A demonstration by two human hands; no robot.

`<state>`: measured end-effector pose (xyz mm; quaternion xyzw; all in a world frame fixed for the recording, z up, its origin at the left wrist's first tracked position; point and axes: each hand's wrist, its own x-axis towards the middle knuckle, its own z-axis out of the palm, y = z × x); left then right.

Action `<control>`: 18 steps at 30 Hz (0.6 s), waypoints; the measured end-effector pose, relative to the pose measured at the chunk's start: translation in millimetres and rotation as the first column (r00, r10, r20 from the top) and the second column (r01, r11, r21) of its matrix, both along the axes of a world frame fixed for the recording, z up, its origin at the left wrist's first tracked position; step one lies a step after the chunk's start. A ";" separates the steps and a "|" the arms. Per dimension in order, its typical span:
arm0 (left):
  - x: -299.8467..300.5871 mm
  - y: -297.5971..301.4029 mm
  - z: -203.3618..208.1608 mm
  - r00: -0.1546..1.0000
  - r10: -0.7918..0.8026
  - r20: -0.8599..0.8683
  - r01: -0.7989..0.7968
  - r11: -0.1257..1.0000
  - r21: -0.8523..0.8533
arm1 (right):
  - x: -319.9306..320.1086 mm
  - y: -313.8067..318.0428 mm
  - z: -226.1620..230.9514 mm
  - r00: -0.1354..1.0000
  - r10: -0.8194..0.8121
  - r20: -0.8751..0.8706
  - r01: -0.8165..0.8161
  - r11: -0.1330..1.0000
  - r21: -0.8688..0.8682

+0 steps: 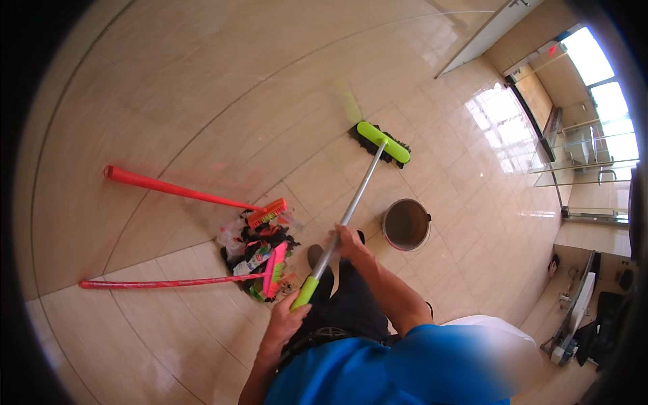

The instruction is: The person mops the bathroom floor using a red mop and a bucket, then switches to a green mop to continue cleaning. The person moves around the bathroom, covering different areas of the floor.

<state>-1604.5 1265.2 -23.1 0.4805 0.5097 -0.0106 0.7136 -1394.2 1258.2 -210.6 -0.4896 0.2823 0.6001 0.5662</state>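
A mop with a long silver pole (pixel 359 190) runs from my waist out to the floor. Its lime-green head (pixel 383 142) has a dark shaggy fringe and rests on the tiles close to the wall. My left hand (pixel 283 322) is wrapped round the green grip (pixel 306 293) at the near end. Further up, my right hand (pixel 352 243) is closed round the metal pole. To the right of the pole stands a grey-brown bucket (pixel 386 233), its inside dark.
Left of me, a red-handled scrub brush (pixel 175 192) and a pink broom (pixel 175 283) lie by a heap of plastic bags and dark scraps (pixel 253 260). A tiled wall (pixel 202 81) rises ahead. Glass partitions (pixel 580 155) and a white device (pixel 574 314) are on the right.
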 end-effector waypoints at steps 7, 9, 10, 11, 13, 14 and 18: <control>-105.3 19.3 81.2 0.937 0.169 -0.305 -0.174 0.985 0.011 | -125.3 12.8 26.4 0.916 0.153 -0.370 -0.136 0.988 0.072; -131.2 18.5 109.9 0.872 0.258 -0.415 -0.227 0.966 0.123 | -161.8 15.4 52.4 0.861 0.302 -0.409 -0.273 0.953 0.130; -137.8 18.8 122.0 0.830 0.312 -0.463 -0.263 0.950 0.169 | -178.2 15.3 58.2 0.851 0.269 -0.451 -0.237 0.963 0.126; -146.3 19.1 124.1 0.824 0.341 -0.452 -0.284 0.940 0.190 | -187.9 13.3 64.1 0.841 0.307 -0.445 -0.205 0.943 0.263; -155.4 20.2 127.3 0.813 0.393 -0.429 -0.321 0.918 0.233 | -193.9 14.5 69.0 0.835 0.330 -0.441 -0.232 0.937 0.262; -141.1 23.1 129.8 0.785 0.402 -0.471 -0.349 0.916 0.199 | -191.7 13.0 62.4 0.839 0.319 -0.441 -0.227 0.942 0.249; -106.9 21.9 90.5 0.876 0.318 -0.363 -0.300 0.948 0.107 | -144.5 11.7 33.5 0.905 0.257 -0.339 -0.228 0.966 0.126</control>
